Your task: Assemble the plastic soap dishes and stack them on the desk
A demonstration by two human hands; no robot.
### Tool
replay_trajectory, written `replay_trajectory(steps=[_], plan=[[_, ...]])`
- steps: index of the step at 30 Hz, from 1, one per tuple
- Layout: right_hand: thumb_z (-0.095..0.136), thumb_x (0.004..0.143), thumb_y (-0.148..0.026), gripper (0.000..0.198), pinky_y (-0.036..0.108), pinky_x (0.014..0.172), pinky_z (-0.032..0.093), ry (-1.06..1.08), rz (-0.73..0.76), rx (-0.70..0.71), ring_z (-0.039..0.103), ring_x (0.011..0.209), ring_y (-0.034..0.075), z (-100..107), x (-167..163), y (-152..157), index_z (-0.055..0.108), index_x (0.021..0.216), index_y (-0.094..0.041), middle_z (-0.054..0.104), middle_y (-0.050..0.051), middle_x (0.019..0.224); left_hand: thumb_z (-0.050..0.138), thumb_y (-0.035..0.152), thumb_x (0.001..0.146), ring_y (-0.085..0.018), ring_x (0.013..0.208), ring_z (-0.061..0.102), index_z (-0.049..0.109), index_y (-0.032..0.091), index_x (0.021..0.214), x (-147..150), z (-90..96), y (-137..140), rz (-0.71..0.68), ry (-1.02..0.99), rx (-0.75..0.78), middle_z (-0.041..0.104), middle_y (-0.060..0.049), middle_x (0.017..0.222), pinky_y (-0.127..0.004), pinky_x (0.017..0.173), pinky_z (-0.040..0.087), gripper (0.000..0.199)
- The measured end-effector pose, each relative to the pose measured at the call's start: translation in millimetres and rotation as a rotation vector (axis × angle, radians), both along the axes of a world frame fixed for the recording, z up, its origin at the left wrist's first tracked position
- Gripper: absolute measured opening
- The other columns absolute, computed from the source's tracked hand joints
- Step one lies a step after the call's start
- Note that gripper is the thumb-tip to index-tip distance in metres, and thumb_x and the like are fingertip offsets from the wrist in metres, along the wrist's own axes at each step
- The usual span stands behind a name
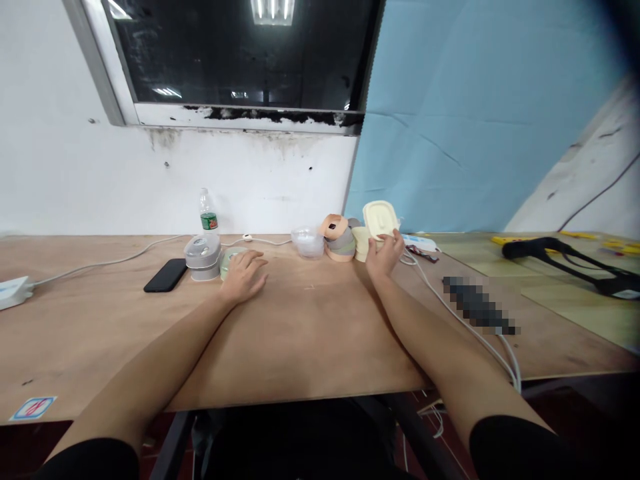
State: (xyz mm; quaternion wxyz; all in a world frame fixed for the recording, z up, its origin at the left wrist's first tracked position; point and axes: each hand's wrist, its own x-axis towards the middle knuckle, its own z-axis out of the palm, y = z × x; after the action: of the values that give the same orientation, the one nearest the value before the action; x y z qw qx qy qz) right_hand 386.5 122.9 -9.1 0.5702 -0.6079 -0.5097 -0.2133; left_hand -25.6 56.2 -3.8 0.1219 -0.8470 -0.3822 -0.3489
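A pale yellow rounded-square lid (pixel 380 219) is held up on edge by my right hand (pixel 386 255), its fingers closed on the lower rim. Behind that hand stands a pale yellow container (pixel 361 244), partly hidden. My left hand (pixel 245 275) lies low over the table with its fingers stretched out, next to a light green container (pixel 231 256) that it partly covers. Left of it stand stacked grey containers with a clear lid (pixel 203 256). Between my hands, farther back, are clear plastic bowls (pixel 307 241) and a pile of orange and grey pieces (pixel 340 240).
A black phone (pixel 167 275) and a plastic bottle (pixel 209 215) are at the left. White power strips (pixel 15 292) with cables lie on the wooden table (pixel 300 347). At the right are a pixelated dark object (pixel 477 305) and a black strap-like frame (pixel 565 260).
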Motion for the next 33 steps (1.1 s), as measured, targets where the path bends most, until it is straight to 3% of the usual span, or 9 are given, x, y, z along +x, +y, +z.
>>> replay_trajectory(steps=[3, 5, 9, 12, 15, 20, 26, 33], plan=[[0.045, 0.091, -0.036, 0.027, 0.055, 0.107, 0.027, -0.142, 0.150, 0.072, 0.033, 0.134, 0.032, 11, -32, -19, 0.053, 0.108, -0.017, 0.041, 0.020, 0.139, 0.051, 0.039, 0.089, -0.029, 0.125, 0.046, 0.056, 0.019, 0.122, -4, -0.6, 2, 0.004, -0.034, -0.006, 0.054, -0.013, 0.131, -0.045, 0.105, 0.034, 0.039], [0.045, 0.091, -0.036, 0.024, 0.053, 0.106, 0.032, -0.268, 0.354, 0.022, 0.039, 0.132, 0.031, 12, -60, -33, 0.054, 0.105, -0.019, 0.047, 0.019, 0.136, 0.047, 0.041, 0.090, -0.029, 0.126, 0.046, 0.052, 0.017, 0.127, -8, -1.4, 3, 0.022, -0.082, -0.003, 0.054, -0.014, 0.132, -0.046, 0.106, 0.033, 0.044], [0.048, 0.091, -0.033, 0.019, 0.047, 0.101, 0.041, -0.594, 0.901, -0.325, 0.053, 0.118, 0.026, 5, -109, -56, 0.059, 0.102, -0.021, 0.060, 0.013, 0.124, 0.041, 0.042, 0.091, -0.029, 0.125, 0.046, 0.051, 0.014, 0.127, -14, -2.2, 3, 0.021, -0.176, 0.041, 0.054, -0.016, 0.130, -0.046, 0.108, 0.032, 0.046], [0.051, 0.091, -0.035, 0.018, 0.046, 0.099, 0.042, -0.687, 1.080, -0.531, 0.057, 0.114, 0.025, 0, -124, -62, 0.061, 0.098, -0.022, 0.066, 0.008, 0.117, 0.042, 0.042, 0.092, -0.028, 0.120, 0.050, 0.055, 0.016, 0.121, -13, 0.0, 3, -0.013, -0.134, 0.047, 0.058, -0.015, 0.124, -0.045, 0.104, 0.036, 0.042], [0.049, 0.092, -0.037, 0.020, 0.050, 0.105, 0.036, -0.652, 1.016, -0.497, 0.055, 0.116, 0.026, -1, -121, -59, 0.063, 0.091, -0.022, 0.067, 0.007, 0.116, 0.046, 0.044, 0.092, -0.027, 0.112, 0.055, 0.060, 0.017, 0.114, -6, 2.8, 1, -0.092, 0.001, -0.001, 0.062, -0.013, 0.117, -0.043, 0.099, 0.040, 0.038], [0.045, 0.093, -0.037, 0.027, 0.043, 0.097, 0.045, -0.427, 0.744, -0.308, 0.058, 0.107, 0.025, -1, -113, -42, 0.064, 0.104, -0.021, 0.065, 0.010, 0.112, 0.048, 0.053, 0.091, -0.028, 0.108, 0.059, 0.064, 0.018, 0.113, 17, -1.2, -6, -0.218, 0.225, -0.115, 0.062, -0.014, 0.123, -0.043, 0.094, 0.044, 0.045], [0.043, 0.089, -0.026, 0.040, 0.045, 0.105, 0.040, -0.335, 0.440, -0.163, 0.045, 0.127, 0.028, -2, -105, -5, 0.056, 0.125, -0.014, 0.047, 0.018, 0.134, 0.048, 0.055, 0.091, -0.029, 0.118, 0.057, 0.061, 0.019, 0.122, 32, -9.7, -10, -0.275, 0.337, -0.243, 0.059, -0.013, 0.131, -0.042, 0.096, 0.044, 0.050], [0.046, 0.086, -0.023, 0.043, 0.055, 0.100, 0.036, -0.354, 0.130, -0.195, 0.043, 0.124, 0.035, 21, -66, 5, 0.058, 0.127, -0.020, 0.030, 0.017, 0.149, 0.050, 0.051, 0.091, -0.028, 0.116, 0.059, 0.062, 0.019, 0.122, 30, -8.4, -11, -0.259, 0.329, -0.257, 0.060, -0.013, 0.130, -0.042, 0.095, 0.046, 0.046]])
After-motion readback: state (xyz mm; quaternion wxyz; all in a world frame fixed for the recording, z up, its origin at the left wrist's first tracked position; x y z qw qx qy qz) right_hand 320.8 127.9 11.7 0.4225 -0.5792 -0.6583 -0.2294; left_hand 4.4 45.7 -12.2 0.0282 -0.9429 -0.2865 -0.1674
